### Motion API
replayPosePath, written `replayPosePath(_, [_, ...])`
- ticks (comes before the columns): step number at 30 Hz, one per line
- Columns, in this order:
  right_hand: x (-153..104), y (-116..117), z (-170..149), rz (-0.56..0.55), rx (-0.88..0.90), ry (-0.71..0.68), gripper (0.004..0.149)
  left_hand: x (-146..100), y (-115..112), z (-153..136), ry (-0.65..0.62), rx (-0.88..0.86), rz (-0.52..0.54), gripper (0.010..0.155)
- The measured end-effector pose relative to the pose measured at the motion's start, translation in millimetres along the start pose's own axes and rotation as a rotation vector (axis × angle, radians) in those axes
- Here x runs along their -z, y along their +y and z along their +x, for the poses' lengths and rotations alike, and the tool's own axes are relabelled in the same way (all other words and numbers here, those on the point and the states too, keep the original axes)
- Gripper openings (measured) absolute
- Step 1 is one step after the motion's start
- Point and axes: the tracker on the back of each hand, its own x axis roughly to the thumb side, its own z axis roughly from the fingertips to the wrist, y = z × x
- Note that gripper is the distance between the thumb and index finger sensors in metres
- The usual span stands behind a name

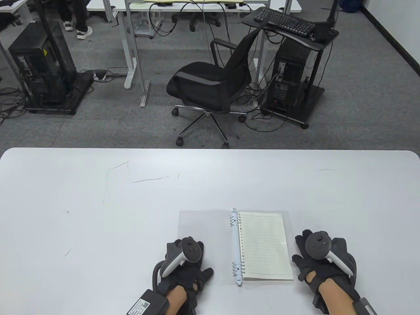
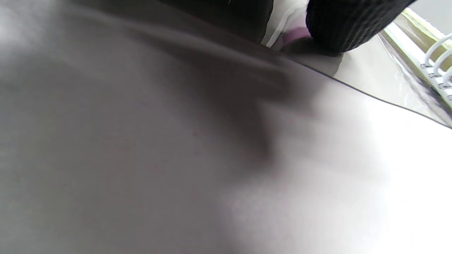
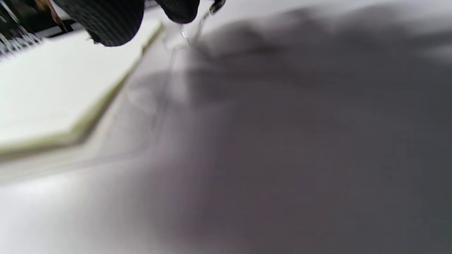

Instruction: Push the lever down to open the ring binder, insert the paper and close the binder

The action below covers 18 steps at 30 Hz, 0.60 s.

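An open ring binder lies near the table's front edge, its clear left cover (image 1: 203, 229) spread flat. Its white ring spine (image 1: 235, 244) runs front to back, and a stack of lined paper (image 1: 265, 246) sits on the rings to its right. My left hand (image 1: 183, 262) rests on the near part of the left cover with fingers flat. My right hand (image 1: 323, 259) rests on the table just right of the paper, touching nothing else. In the left wrist view a gloved fingertip (image 2: 348, 24) presses the cover beside the rings (image 2: 438, 67). The right wrist view shows the paper stack (image 3: 60, 91).
The white table (image 1: 98, 213) stretches wide to the left and back. Beyond its far edge stand a black office chair (image 1: 213, 85), computer towers (image 1: 290, 82) and desks on grey carpet.
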Motion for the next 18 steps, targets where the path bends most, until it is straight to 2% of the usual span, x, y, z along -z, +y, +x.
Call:
replayPosePath(2, [4, 6, -4, 0.114, 0.08, 0.03, 0.073, 0, 0, 0, 0.0, 0.001, 0.001, 0.082])
replayPosePath(5, [4, 2, -4, 0.051, 0.098, 0.019, 0.071, 0, 0, 0, -0.002, -0.004, 0.002, 0.082])
replayPosePath(9, [4, 2, -4, 0.084, 0.104, 0.016, 0.07, -2, 4, -1, -0.015, -0.037, 0.017, 0.082])
replayPosePath(14, [5, 0, -7, 0.085, 0.127, 0.006, 0.068, -13, 29, -17, -0.023, -0.232, 0.186, 0.082])
replayPosePath(16, [5, 0, -8, 0.087, 0.137, 0.006, 0.068, -14, 38, -30, 0.031, -0.278, 0.259, 0.088])
replayPosePath(18, [6, 0, -8, 0.09, 0.134, 0.003, 0.068, -12, 42, -41, 0.106, -0.265, 0.289, 0.095])
